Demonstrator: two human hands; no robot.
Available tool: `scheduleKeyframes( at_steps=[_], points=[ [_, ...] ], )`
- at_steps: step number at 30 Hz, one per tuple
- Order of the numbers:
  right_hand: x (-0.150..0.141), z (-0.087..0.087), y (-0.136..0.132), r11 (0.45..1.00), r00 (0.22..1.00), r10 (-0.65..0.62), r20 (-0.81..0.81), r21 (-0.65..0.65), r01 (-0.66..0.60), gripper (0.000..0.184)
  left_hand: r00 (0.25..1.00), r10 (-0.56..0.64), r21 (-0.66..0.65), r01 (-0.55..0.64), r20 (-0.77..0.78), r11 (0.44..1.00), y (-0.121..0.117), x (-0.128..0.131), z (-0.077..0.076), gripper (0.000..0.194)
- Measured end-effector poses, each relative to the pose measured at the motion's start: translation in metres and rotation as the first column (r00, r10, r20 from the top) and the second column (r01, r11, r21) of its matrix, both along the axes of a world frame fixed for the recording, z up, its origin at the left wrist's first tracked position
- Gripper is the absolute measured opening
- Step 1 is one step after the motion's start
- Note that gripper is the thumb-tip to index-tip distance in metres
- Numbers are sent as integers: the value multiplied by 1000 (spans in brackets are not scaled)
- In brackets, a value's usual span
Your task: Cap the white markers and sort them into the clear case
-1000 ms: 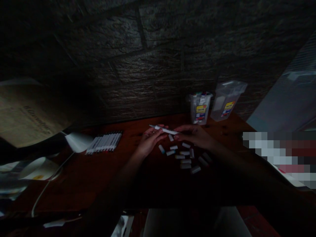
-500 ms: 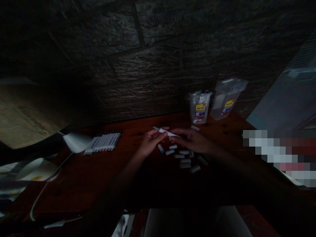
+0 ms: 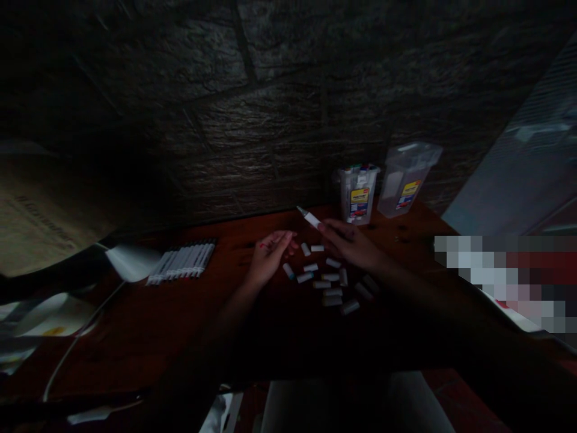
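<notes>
My right hand grips a white marker near its lower end. The marker's greyish-green tip points up and left, above the table. My left hand is apart from it, with fingers curled and thumb pressed to the fingertips. A small red spot shows at its fingers, but what they hold is too dark to make out. Beneath and between the hands, several short white marker caps with coloured ends lie scattered on the brown wooden table.
To the left lies a neat row of white markers. A clear plastic box with markers and a second clear box stand by the stone-patterned wall. A brown paper bag and a white cable are at far left.
The marker has left my left hand and is now in my right hand alone, raised up and right. More caps show on the table. The view has shifted slightly.
</notes>
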State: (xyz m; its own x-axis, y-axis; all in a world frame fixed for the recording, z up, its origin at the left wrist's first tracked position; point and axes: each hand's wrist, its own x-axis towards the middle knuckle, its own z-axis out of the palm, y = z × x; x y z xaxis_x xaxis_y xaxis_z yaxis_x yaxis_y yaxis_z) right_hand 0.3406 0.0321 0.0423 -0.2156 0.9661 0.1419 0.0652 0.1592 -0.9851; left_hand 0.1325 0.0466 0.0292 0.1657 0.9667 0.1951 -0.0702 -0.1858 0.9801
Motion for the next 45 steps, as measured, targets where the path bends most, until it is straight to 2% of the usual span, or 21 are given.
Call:
scheduleKeyframes(
  at_steps=[3,8,16,23,37,41,45],
  points=[
    [2,-1,3,998,996,-40,-78,-59,35,42,1000,-4,25,4,-28,1000,0,0,-1,33],
    [6,0,7,990,973,-124,-195,-94,108,51,997,38,48,-35,-59,998,2,-1,-1,37],
    [7,4,9,980,933,-135,-334,-182,77,58,994,49,44,-45,-96,998,3,-2,0,38],
    [4,7,7,974,952,-152,-266,-203,98,59,994,37,39,-33,-106,999,4,-2,-3,33],
    [2,10,3,981,958,-157,-241,-146,124,59,991,98,56,-93,-86,994,7,-3,-4,42],
    [6,6,8,973,950,-206,-234,-154,173,53,989,80,77,-71,-127,995,6,-1,-4,42],
    [7,2,9,971,971,-184,-152,-180,155,43,984,93,98,-78,-155,992,6,-1,-5,44]
  ],
)
